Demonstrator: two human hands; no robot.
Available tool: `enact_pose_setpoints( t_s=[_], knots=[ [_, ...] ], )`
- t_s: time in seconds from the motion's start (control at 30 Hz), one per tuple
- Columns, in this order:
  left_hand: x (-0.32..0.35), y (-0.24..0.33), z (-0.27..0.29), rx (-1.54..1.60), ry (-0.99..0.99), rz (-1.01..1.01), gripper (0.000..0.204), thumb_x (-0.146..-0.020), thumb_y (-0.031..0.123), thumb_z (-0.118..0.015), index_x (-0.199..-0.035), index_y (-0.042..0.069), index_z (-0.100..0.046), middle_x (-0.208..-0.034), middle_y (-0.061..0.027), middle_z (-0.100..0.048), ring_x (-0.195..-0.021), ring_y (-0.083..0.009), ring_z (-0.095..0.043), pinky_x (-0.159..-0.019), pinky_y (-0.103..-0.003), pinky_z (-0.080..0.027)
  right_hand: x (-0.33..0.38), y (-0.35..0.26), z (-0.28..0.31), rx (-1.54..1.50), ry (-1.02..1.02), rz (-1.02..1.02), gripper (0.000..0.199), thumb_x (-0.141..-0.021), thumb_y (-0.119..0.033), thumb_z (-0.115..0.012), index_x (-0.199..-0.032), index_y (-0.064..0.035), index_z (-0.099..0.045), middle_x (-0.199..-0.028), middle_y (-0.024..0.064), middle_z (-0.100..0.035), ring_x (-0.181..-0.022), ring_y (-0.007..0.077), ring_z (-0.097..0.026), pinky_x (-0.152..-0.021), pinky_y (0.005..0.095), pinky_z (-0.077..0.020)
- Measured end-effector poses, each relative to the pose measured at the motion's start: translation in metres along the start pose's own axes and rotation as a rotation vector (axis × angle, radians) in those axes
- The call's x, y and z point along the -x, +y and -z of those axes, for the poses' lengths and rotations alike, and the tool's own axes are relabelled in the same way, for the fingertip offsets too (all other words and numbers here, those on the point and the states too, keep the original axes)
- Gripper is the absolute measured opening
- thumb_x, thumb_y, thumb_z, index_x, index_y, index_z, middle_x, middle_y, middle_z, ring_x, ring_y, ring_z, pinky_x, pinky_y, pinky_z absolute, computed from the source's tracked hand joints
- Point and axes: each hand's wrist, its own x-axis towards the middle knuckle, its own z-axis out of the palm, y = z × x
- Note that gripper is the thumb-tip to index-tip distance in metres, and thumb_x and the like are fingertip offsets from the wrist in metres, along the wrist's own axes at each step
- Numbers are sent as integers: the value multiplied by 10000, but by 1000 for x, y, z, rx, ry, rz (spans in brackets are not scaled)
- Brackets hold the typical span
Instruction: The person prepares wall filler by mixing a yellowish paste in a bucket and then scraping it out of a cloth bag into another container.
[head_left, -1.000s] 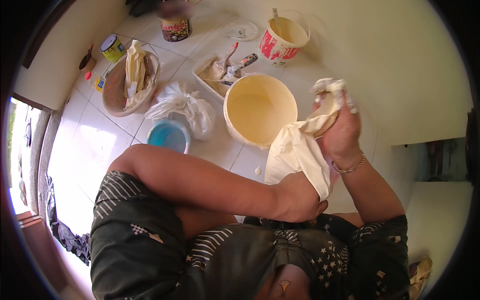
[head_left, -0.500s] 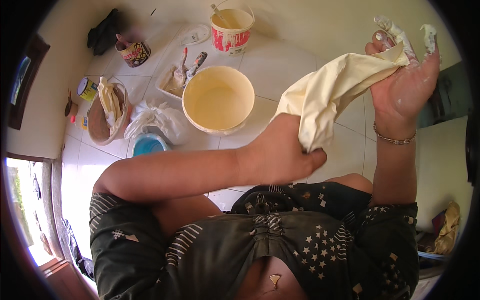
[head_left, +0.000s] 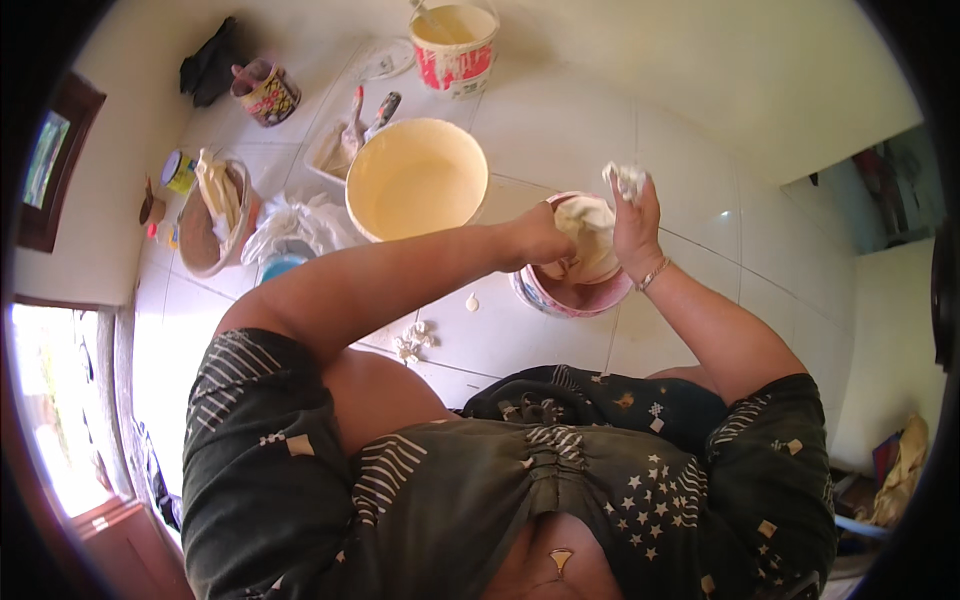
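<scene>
My left hand (head_left: 545, 238) is closed on a cream, cloth-like sheet (head_left: 592, 240). The sheet hangs inside the mouth of a small pink bucket (head_left: 572, 305) on the tiled floor. Just right of the bucket, my right hand (head_left: 638, 220) points upward with its fingers stretched out and white paste coating their tips. It is close against the sheet's edge; whether it touches the sheet is unclear. Left of my left hand stands a large cream tub (head_left: 415, 185).
Behind the tub are a tray (head_left: 328, 150) with painting tools and a red-and-white pail (head_left: 455, 65). A round basin (head_left: 205, 260), a white plastic bag (head_left: 295, 228) and a blue container (head_left: 283, 265) stand left. White crumpled lumps (head_left: 415, 342) lie on the floor.
Both hands moved down and inward, lowering the cream sheet from the raised right hand into the pink bucket. The right hand came away from the sheet's end. The pink bucket and floor lumps now show.
</scene>
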Motion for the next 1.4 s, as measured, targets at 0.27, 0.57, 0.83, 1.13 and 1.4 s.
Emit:
enact_pose_setpoints(
  t_s=[0.27,0.57,0.83,1.13,1.4],
  knots=[
    [50,26,54,-372,-51,299,403,-857,147,-570,-1191,-66,-497,-1166,-199,-580,-963,-239,-631,-754,-313,-564,18,14,8,-247,-217,-189,261,-938,-256,-580,-1021,-19,-510,-925,63,-566,-808,146,-556,-724,300,-481],
    [177,-54,102,-249,-195,490,367,-874,135,-562,-1193,-37,-505,-984,-96,-626,-826,-177,-639,-718,-304,-550,2,-97,9,-574,-661,-370,228,-925,-115,-525,-1104,21,-558,-912,39,-569,-692,78,-493,-616,220,-447],
    [238,-220,47,-874,230,-107,609,-746,52,-695,-1309,174,-499,-1286,-171,-424,-1125,-334,-528,-919,-417,-505,-2,-146,-24,-409,-977,-317,273,-864,-71,-587,-1116,30,-563,-879,12,-540,-736,56,-490,-674,193,-437],
    [227,-278,36,-1039,215,89,476,-865,148,-592,-1316,52,-474,-1313,-137,-452,-1208,-294,-460,-1007,-376,-428,9,-172,-57,-349,-1084,-186,307,-848,38,-630,-1147,10,-569,-841,-36,-470,-761,24,-433,-715,182,-410],
    [230,-260,69,-232,787,308,143,-877,125,-591,-988,46,-546,-919,-118,-594,-794,-257,-586,-671,-386,-472,12,-179,-80,-227,-1139,-122,314,-861,59,-599,-1171,18,-572,-884,-26,-466,-816,29,-454,-759,191,-424]
  ],
)
